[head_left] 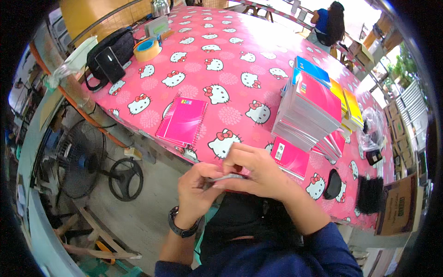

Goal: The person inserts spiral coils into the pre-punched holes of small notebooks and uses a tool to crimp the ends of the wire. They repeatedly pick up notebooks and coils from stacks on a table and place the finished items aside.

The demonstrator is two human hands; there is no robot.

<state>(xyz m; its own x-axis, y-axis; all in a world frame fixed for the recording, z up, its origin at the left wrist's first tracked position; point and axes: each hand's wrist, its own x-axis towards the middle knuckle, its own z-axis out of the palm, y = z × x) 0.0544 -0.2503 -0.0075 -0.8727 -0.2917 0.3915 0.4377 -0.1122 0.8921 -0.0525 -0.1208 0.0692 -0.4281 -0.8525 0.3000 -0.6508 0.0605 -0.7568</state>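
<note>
At the table's near edge my left hand (199, 184) and my right hand (254, 171) are both closed around a thin notebook (228, 177). It is seen edge-on, its grey-white page edge toward me; fingers hide most of it. Left of my hands lie several pink spiral-bound notebooks (183, 121) in a low pile. To the right rises a tall stack of pink-covered notebooks (307, 108), with one pink notebook (290, 157) flat in front of it. Blue notebooks (311, 70) and yellow notebooks (351, 108) stand behind the tall stack.
A pink patterned cloth covers the table (221, 143). Far left are tape rolls (146, 49), a black bag (113, 48) and a phone (110, 64). At right lie black wire bindings (369, 195), a black pouch (333, 184) and a carton (398, 205). A fan (80, 159) stands below left. Another person (328, 25) sits far off.
</note>
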